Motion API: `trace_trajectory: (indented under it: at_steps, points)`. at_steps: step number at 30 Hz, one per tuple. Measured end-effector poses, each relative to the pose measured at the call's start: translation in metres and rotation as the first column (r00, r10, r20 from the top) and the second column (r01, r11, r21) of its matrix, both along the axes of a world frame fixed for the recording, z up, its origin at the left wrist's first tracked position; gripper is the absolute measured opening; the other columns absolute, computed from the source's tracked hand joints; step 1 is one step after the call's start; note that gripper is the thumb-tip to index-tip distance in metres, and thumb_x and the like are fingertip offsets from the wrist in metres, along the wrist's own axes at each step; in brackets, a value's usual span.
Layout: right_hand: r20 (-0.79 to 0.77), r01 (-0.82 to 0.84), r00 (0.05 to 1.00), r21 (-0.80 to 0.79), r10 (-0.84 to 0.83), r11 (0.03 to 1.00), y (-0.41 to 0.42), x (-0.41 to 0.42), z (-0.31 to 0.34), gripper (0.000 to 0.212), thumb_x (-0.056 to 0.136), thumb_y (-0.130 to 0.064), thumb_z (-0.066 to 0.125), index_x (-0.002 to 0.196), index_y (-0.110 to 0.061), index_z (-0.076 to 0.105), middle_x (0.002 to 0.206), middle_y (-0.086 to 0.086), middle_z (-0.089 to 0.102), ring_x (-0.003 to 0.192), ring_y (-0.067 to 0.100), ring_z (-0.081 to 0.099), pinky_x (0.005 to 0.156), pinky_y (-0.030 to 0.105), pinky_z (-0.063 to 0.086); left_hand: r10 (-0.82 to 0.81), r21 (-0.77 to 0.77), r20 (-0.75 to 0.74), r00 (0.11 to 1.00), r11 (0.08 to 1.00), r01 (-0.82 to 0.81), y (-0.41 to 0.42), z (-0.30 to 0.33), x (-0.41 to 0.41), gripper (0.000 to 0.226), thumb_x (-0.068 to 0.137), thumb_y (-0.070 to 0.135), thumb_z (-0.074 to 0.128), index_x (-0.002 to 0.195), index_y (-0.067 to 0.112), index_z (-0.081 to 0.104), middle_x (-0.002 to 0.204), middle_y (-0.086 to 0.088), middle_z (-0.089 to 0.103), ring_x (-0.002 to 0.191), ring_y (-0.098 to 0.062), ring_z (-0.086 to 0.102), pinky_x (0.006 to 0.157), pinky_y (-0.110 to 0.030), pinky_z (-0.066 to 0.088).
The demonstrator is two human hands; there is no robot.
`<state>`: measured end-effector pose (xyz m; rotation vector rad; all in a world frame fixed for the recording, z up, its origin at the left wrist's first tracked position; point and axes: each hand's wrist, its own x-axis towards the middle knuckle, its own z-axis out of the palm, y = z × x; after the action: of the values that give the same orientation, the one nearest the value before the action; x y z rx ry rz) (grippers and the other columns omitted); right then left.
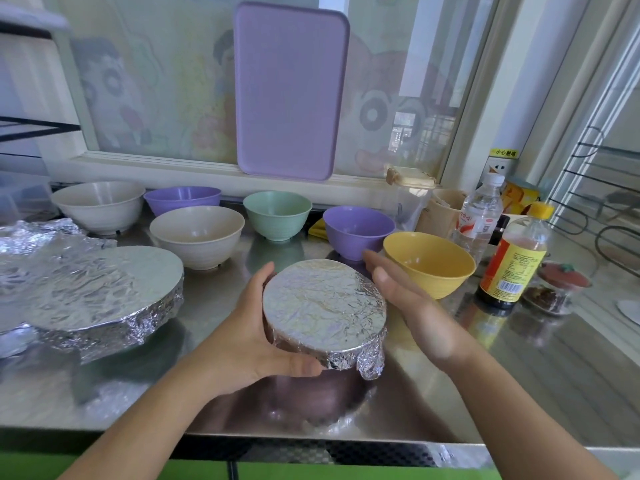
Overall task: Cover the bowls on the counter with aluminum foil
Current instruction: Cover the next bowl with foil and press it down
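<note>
A foil-covered bowl (323,306) sits tilted above the steel counter (519,375) in the front middle. My left hand (249,334) grips its left and lower edge, thumb under the crimped foil. My right hand (405,299) is flat with straight fingers just right of the bowl, apart from it or barely touching the foil edge. A larger foil-covered dish (104,292) stands at the left with loose foil (31,237) behind it. Several uncovered bowls stand behind: cream (98,206), cream (197,235), purple (181,199), green (277,214), purple (358,230), yellow (429,268).
A purple tray (289,91) leans on the window. At the right stand a water bottle (479,216), a sauce bottle (512,254), a small glass jar (554,289) and a wire rack (595,209). The counter's front edge runs below my forearms.
</note>
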<state>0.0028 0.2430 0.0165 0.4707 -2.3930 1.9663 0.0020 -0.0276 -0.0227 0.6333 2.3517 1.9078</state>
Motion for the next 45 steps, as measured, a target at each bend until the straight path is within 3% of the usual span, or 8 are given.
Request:
trace_trajectory:
  at_steps: [8, 14, 20, 26, 29, 32, 37, 45]
  points:
    - [0.083, -0.027, 0.997, 0.336, -0.001, 0.941, -0.041, -0.029, 0.027, 0.05, 0.095, -0.073, 0.051, 0.132, -0.046, 0.068, 0.132, -0.022, 0.069, 0.12, 0.004, 0.067, 0.109, 0.055, 0.053, -0.022, -0.037, -0.094, 0.995, 0.999, 0.019, 0.002, 0.007, -0.004, 0.157, 0.029, 0.067, 0.102, 0.159, 0.047, 0.016, 0.149, 0.044, 0.036, 0.141, 0.015, 0.037, 0.117, -0.017, 0.032]
    - [0.114, 0.007, 0.993, 0.005, -0.008, 1.0, -0.033, -0.02, 0.014, 0.04, 0.095, -0.054, 0.061, 0.121, -0.028, 0.075, 0.125, -0.007, 0.077, 0.119, 0.012, 0.071, 0.114, 0.047, 0.048, 0.053, 0.001, -0.077, 0.996, 0.999, -0.053, 0.008, -0.001, -0.001, 0.162, 0.027, 0.066, 0.102, 0.162, 0.045, 0.016, 0.141, 0.049, 0.041, 0.139, 0.011, 0.042, 0.117, -0.045, 0.044]
    - [0.112, -0.017, 0.993, -0.147, 0.033, 0.989, -0.015, -0.015, -0.01, 0.074, 0.086, -0.066, 0.073, 0.147, -0.025, 0.06, 0.147, 0.0, 0.064, 0.14, 0.023, 0.057, 0.123, 0.057, 0.035, 0.022, 0.089, -0.066, 0.998, 0.996, -0.016, 0.014, -0.009, 0.001, 0.156, 0.029, 0.051, 0.107, 0.16, 0.036, 0.024, 0.14, 0.034, 0.056, 0.137, 0.005, 0.05, 0.119, -0.035, 0.04]
    - [0.186, 0.012, 0.982, -0.209, 0.027, 0.978, -0.026, -0.008, -0.003, 0.053, 0.105, -0.049, 0.042, 0.137, -0.012, 0.063, 0.133, 0.009, 0.073, 0.127, 0.023, 0.068, 0.113, 0.047, 0.046, 0.018, 0.138, -0.044, 0.999, 0.99, -0.011, 0.017, -0.009, 0.003, 0.153, 0.029, 0.046, 0.108, 0.158, 0.035, 0.027, 0.139, 0.032, 0.057, 0.136, 0.005, 0.051, 0.118, -0.036, 0.043]
    - [0.114, -0.018, 0.992, -0.238, 0.046, 0.971, -0.022, -0.001, -0.009, 0.072, 0.09, -0.063, 0.067, 0.143, -0.015, 0.057, 0.14, 0.007, 0.069, 0.132, 0.022, 0.064, 0.11, 0.046, 0.047, 0.015, 0.134, -0.035, 0.999, 0.991, -0.011, 0.014, -0.011, 0.003, 0.152, 0.029, 0.045, 0.108, 0.157, 0.037, 0.028, 0.139, 0.03, 0.058, 0.136, 0.003, 0.052, 0.119, -0.038, 0.043]
    - [0.095, -0.071, 0.991, -0.195, 0.091, 0.978, -0.004, 0.01, -0.023, 0.128, 0.061, -0.067, 0.092, 0.163, -0.025, 0.028, 0.158, -0.007, 0.051, 0.147, 0.015, 0.049, 0.12, 0.047, 0.042, 0.01, 0.132, -0.031, 0.999, 0.991, -0.006, 0.012, -0.012, 0.003, 0.153, 0.028, 0.047, 0.108, 0.157, 0.038, 0.027, 0.138, 0.032, 0.058, 0.135, 0.004, 0.052, 0.119, -0.038, 0.042]
    - [0.096, -0.145, 0.985, 0.031, 0.142, 0.989, 0.005, 0.02, -0.033, 0.165, 0.045, -0.063, 0.1, 0.167, -0.036, -0.007, 0.157, -0.031, 0.044, 0.152, 0.004, 0.038, 0.128, 0.05, 0.029, 0.011, 0.145, -0.036, 0.999, 0.989, -0.005, 0.014, -0.012, 0.003, 0.156, 0.027, 0.05, 0.108, 0.159, 0.034, 0.026, 0.139, 0.031, 0.058, 0.137, 0.003, 0.051, 0.118, -0.036, 0.042]
    - [0.021, -0.137, 0.991, 0.093, 0.135, 0.986, -0.001, 0.018, -0.037, 0.131, 0.053, -0.039, 0.104, 0.159, -0.023, 0.027, 0.153, -0.004, 0.055, 0.145, 0.017, 0.05, 0.112, 0.033, 0.049, 0.032, 0.095, -0.106, 0.994, 0.995, -0.022, 0.015, -0.013, 0.003, 0.121, 0.037, 0.033, 0.104, 0.141, 0.039, 0.043, 0.137, 0.024, 0.062, 0.132, 0.0, 0.057, 0.1, -0.016, 0.049]
